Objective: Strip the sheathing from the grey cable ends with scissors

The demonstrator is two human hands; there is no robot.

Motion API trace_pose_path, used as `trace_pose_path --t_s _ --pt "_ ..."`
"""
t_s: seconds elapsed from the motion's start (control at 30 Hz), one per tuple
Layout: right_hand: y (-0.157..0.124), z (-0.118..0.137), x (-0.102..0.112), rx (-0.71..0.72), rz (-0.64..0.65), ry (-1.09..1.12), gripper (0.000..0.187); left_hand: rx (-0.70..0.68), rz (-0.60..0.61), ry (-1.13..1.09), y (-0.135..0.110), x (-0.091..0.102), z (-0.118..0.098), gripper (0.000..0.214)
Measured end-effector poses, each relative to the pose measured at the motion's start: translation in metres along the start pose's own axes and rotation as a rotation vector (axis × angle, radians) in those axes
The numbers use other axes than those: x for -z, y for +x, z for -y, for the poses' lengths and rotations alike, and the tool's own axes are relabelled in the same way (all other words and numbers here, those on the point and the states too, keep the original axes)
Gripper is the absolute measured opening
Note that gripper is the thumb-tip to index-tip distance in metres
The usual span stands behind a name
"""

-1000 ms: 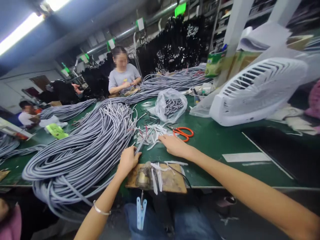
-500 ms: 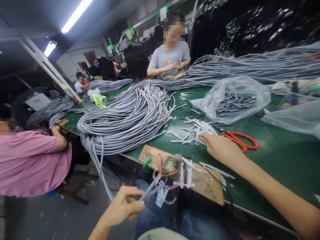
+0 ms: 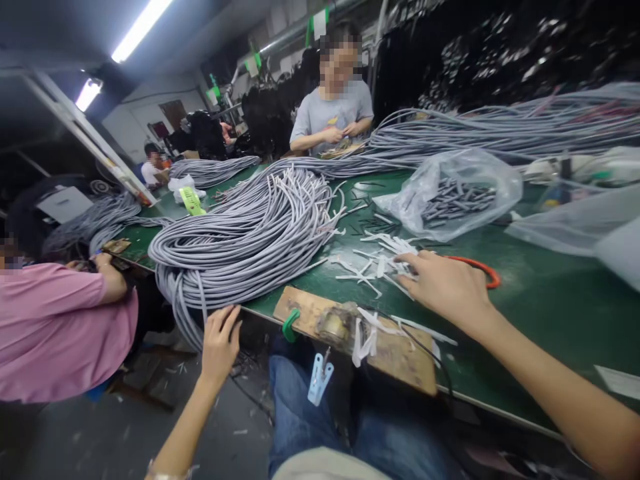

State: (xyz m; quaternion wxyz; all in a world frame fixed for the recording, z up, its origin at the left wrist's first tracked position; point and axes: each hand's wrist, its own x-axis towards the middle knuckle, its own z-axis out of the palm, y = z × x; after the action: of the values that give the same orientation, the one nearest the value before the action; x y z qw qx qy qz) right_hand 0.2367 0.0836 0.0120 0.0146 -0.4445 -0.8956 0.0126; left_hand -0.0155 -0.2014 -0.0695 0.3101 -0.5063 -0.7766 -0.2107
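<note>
My left hand (image 3: 221,341) is beside the big coil of grey cables (image 3: 240,247), at the table's front edge. Its fingers are stretched out, and I see nothing held in them. My right hand (image 3: 445,283) reaches over a loose pile of white strips (image 3: 373,267), fingers apart and their tips at the strips. Between my hands lies a wooden board (image 3: 400,360) with a small metal fixture (image 3: 336,325) and white strips stuck on it. A green clip (image 3: 291,325) grips its left end, and a light blue clothespin (image 3: 320,380) hangs below. Orange-handled scissors (image 3: 483,268) are partly hidden behind my right hand.
A clear plastic bag (image 3: 450,200) of short grey tube pieces stands beyond the strips, with more plastic bags (image 3: 560,217) to the right. Long grey cables (image 3: 475,130) run along the back. One person (image 3: 330,113) sits opposite, another in pink (image 3: 65,327) at left.
My left hand has let go of the grey cable ends and moved up and left to the coil; the coloured wires are gone from the fixture. My right hand's fingers have spread over the strips.
</note>
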Motion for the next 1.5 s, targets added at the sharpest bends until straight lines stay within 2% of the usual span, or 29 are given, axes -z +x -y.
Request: trace_pose_path --t_s 0.07,0.13,0.27,0.37,0.47,0.53,0.6,0.63,0.7,0.77,0.87,0.93,1.0,1.07,1.13,1.2,1.27,1.37,1.43,1.5 --pt "0.001 -0.002 0.000 0.010 0.022 0.017 0.033 -0.132 -0.158 0.113 0.018 -0.014 0.003 0.019" --pt "0.001 -0.003 0.000 0.024 0.039 0.036 0.030 -0.184 -0.233 0.124 0.028 -0.023 0.009 0.019" --pt "0.002 -0.002 -0.001 0.064 0.046 0.068 0.026 -0.270 -0.280 0.076 0.035 -0.023 0.019 0.016" --pt "0.002 -0.001 -0.004 0.090 0.048 0.092 0.025 -0.321 -0.235 0.058 0.044 -0.014 0.022 0.013" --pt "0.002 -0.001 -0.007 0.113 0.050 0.099 0.025 -0.229 -0.298 0.129 0.063 -0.004 0.022 0.010" --pt "0.002 -0.002 -0.008 0.114 0.046 0.103 0.025 -0.070 -0.404 0.173 0.079 0.002 0.022 0.012" --pt "0.002 -0.003 -0.007 0.106 0.038 0.109 0.026 0.072 -0.427 0.148 0.092 0.009 0.021 0.017" --pt "0.002 -0.003 -0.006 0.100 0.034 0.110 0.027 0.123 -0.402 0.117 0.097 0.013 0.019 0.019" --pt "0.001 -0.002 -0.004 0.096 0.029 0.112 0.027 0.162 -0.267 0.032 0.103 0.019 0.009 0.020" --pt "0.001 0.001 -0.003 0.099 0.015 0.117 0.027 0.117 -0.025 -0.074 0.107 0.018 -0.012 0.019" --pt "0.002 0.005 -0.006 0.105 -0.022 0.145 0.027 0.007 0.399 -0.283 0.118 0.000 -0.060 0.021" --pt "0.003 0.005 -0.009 0.101 -0.044 0.168 0.027 0.057 0.545 -0.452 0.135 -0.020 -0.093 0.022" --pt "0.004 0.004 -0.011 0.087 -0.066 0.203 0.028 0.072 0.552 -0.520 0.159 -0.036 -0.118 0.026" --pt "0.005 0.000 -0.010 0.057 -0.101 0.284 0.028 0.075 0.534 -0.587 0.183 -0.041 -0.132 0.031" --pt "0.007 -0.005 -0.008 0.036 -0.174 0.445 0.030 0.068 0.473 -0.675 0.203 -0.036 -0.138 0.040" --pt "0.010 -0.010 -0.005 0.050 -0.270 0.698 0.032 0.058 0.414 -0.838 0.215 -0.028 -0.141 0.040" --pt "0.012 -0.012 -0.003 0.101 -0.321 1.000 0.032 -0.022 0.503 -0.943 0.217 -0.024 -0.145 0.036" --pt "0.015 -0.012 -0.002 0.156 -0.297 1.364 0.036 -0.198 0.718 -0.987 0.208 -0.031 -0.153 0.032" --pt "0.018 -0.009 -0.002 0.149 -0.293 1.497 0.035 -0.280 0.800 -0.986 0.201 -0.040 -0.157 0.031" --pt "0.021 -0.006 -0.002 0.115 -0.303 1.580 0.035 -0.297 0.817 -0.985 0.199 -0.048 -0.161 0.028"
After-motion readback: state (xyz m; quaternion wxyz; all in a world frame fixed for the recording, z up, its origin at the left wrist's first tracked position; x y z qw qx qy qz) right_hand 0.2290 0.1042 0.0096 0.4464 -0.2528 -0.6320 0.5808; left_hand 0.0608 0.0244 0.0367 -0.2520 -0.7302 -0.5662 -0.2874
